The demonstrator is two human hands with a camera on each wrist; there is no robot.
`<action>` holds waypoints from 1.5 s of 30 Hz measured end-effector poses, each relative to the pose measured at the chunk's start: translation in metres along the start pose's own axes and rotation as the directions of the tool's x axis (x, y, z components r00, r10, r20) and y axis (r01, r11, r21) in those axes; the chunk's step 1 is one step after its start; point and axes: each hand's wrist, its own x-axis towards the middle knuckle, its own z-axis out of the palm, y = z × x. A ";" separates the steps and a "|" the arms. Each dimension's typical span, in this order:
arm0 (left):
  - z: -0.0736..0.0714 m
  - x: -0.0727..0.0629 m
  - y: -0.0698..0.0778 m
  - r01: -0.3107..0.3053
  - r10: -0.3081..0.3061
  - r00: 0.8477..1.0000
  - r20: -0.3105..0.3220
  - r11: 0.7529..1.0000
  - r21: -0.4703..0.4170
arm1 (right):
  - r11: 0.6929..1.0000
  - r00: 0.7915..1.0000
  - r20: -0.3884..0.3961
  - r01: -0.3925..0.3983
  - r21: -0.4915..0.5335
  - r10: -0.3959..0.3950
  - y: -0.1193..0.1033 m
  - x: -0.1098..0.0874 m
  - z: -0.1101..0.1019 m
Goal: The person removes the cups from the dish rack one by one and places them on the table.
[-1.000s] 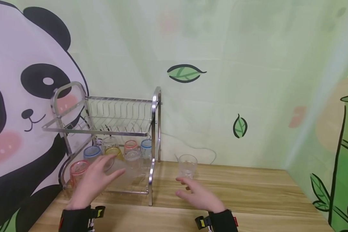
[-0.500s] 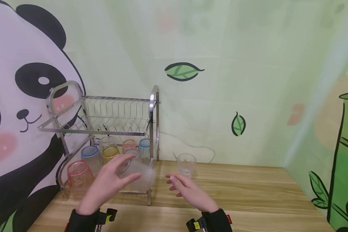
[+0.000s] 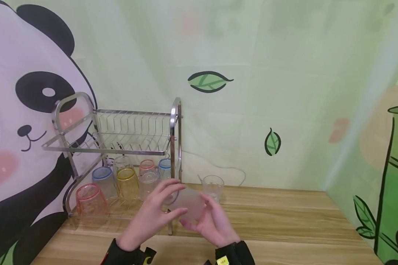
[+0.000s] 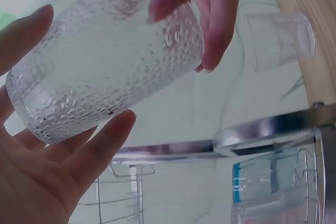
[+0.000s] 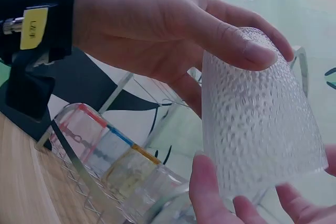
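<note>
A clear drinking glass with a pebbled surface is held tilted, up off the table, between both hands in front of the rack's right side. My left hand grips its narrower end, thumb on one side and fingers on the other. My right hand has its thumb and fingers around the wider, open end. In the left wrist view the glass looks see-through, and the right thumb crosses in front of its rim end. The right wrist view shows the bumpy side of the glass between both sets of fingers.
A two-tier metal dish rack stands on the left. Several upturned glasses sit on its lower shelf, including a red-rimmed glass and a yellow-rimmed glass. Another clear glass stands upright on the wooden table near the wall.
My left hand has carried the glass rightward, away from the rack's lower shelf. My right hand, earlier apart from it, has moved slightly left and now holds its wider end.
</note>
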 end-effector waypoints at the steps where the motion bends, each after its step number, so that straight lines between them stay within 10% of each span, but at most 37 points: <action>1: 0.002 0.000 0.001 -0.013 0.013 1.000 0.002 1.000 -0.004 | 1.000 1.000 -0.020 -0.001 0.017 0.002 0.000 0.000 0.000; 13: 0.018 -0.001 0.007 -0.121 0.121 0.993 -0.013 0.991 -0.059 | 1.000 1.000 0.006 -0.013 0.004 0.013 -0.013 -0.006 -0.006; 19: 0.020 -0.004 0.005 -0.021 0.021 0.993 0.119 1.000 0.002 | 0.986 0.994 -0.101 0.014 -0.164 -0.031 -0.011 -0.005 -0.008; 26: 0.023 -0.005 0.002 0.071 -0.084 0.963 0.257 0.996 0.060 | 0.899 0.980 -0.149 0.051 -0.434 -0.128 -0.012 -0.003 -0.019; 32: 0.023 -0.004 0.001 0.103 -0.141 0.921 0.363 0.987 0.123 | 0.718 0.981 -0.094 0.058 -0.694 -0.170 -0.024 -0.006 -0.026; 41: 0.009 -0.007 -0.005 0.182 -0.208 0.834 0.510 0.978 0.101 | 0.280 0.994 0.007 0.038 -0.959 -0.111 -0.047 -0.021 -0.040; 45: -0.005 -0.008 -0.013 0.239 -0.249 0.818 0.519 0.967 0.087 | 0.140 0.995 -0.002 0.013 -0.990 -0.104 -0.058 -0.027 -0.048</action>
